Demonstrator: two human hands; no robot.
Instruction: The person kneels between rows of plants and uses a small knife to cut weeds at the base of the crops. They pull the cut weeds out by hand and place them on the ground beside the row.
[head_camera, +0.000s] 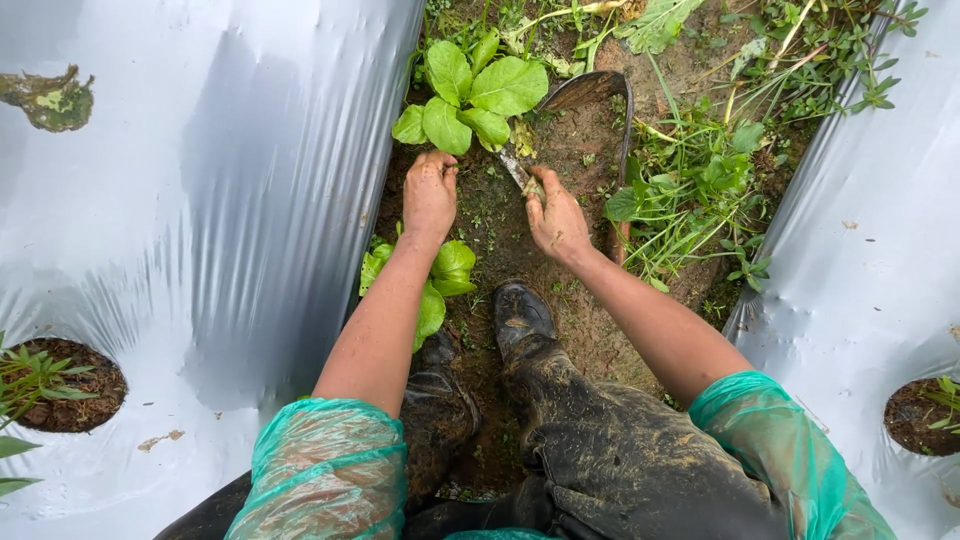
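Where the furrow runs up the middle of the frame, the left hand (430, 193) presses curled fingers into the soil just below a leafy green plant (468, 95); the right hand (556, 218), just beside it, is closed round the handle of a curved sickle (596, 100), whose blade arcs to the plant's right. A second green plant (445, 280) lies under the left forearm. Muddy boot (520, 315) at centre. Weeds (700, 180) right of the blade. Silver plastic mulch (200, 200) flanks both sides.
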